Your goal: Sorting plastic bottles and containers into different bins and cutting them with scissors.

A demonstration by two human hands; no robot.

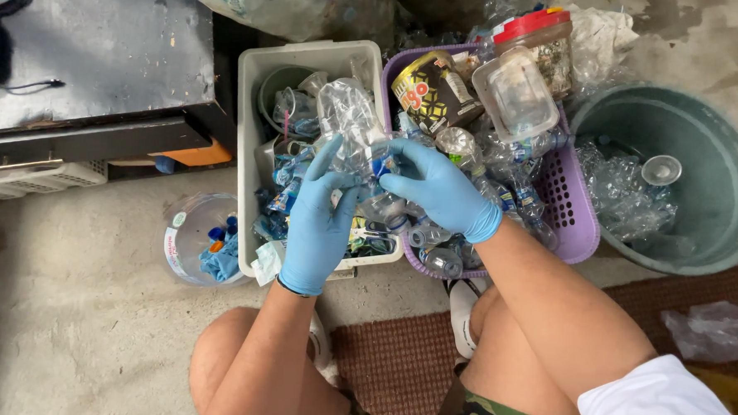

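Head view, the only one.

Left hand point(318, 222): your blue-gloved hand, fingers curled round the near end of a crushed clear bottle point(350, 121). How tight the grip is, you cannot tell; the palm hides the contact.

Right hand point(439, 188): also gloved in blue, fingertips pinched at the bottle's blue cap point(383, 162). The cap is mostly covered by the fingers.

Bottle: held between both hands, above the seam where the white bin point(252, 96) meets the purple basket point(581, 223).

White bin: left of centre, holding crumpled plastic and labels. Its near rim is hidden behind your left hand and wrist.

Purple basket: just right of the bin, touching it, heaped with clear bottles. On the far part of the heap lie a brown tin point(430, 89), a clear box point(515, 93) and a jar with a red lid point(535, 30). The far rim is buried under these.

Green tub point(715, 159): right, near the basket, with crushed plastic and a small round lid inside. Its right edge is cut off by the frame.

Small clear tub point(189, 232): left of the bin, on the concrete, holding blue caps; individual pieces are hard to make out.

Dark cabinet point(89, 70): far left, partly cut off.

Brown mat point(401, 364): near, under your knees, mostly covered by them.

Plastic bag point(714, 329): near right, crumpled, contents unclear.
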